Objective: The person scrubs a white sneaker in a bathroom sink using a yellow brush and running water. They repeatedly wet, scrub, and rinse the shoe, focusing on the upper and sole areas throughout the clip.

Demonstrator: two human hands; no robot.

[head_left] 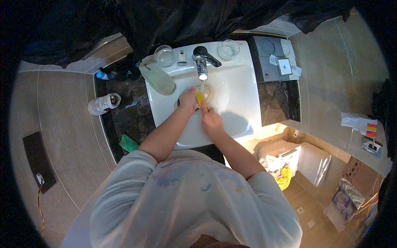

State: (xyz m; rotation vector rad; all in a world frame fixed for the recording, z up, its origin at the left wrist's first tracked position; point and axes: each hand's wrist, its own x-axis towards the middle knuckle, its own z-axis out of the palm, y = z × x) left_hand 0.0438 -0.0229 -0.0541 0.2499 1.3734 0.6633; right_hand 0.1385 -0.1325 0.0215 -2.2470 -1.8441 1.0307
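Both my hands are low in a white washbasin (244, 99), just below the chrome tap (202, 68). A pale streak under the spout looks like running water. My left hand (188, 101) is closed around what looks like a white shoe (177, 106), mostly hidden by the hand. My right hand (212, 120) grips a narrow yellow brush (199, 98), its index finger stretched along it. The brush's far end is by my left fingers; its bristles cannot be made out. Another white shoe (103, 104) stands on the dark counter at the left.
Along the basin's back rim are two glass bowls (164, 55) and a small white container (182, 58). A pale green bottle (158, 77) lies across its left edge. A green cloth (129, 143) lies left, a grey box (266, 58) right. An open cabinet door (315, 163) is lower right.
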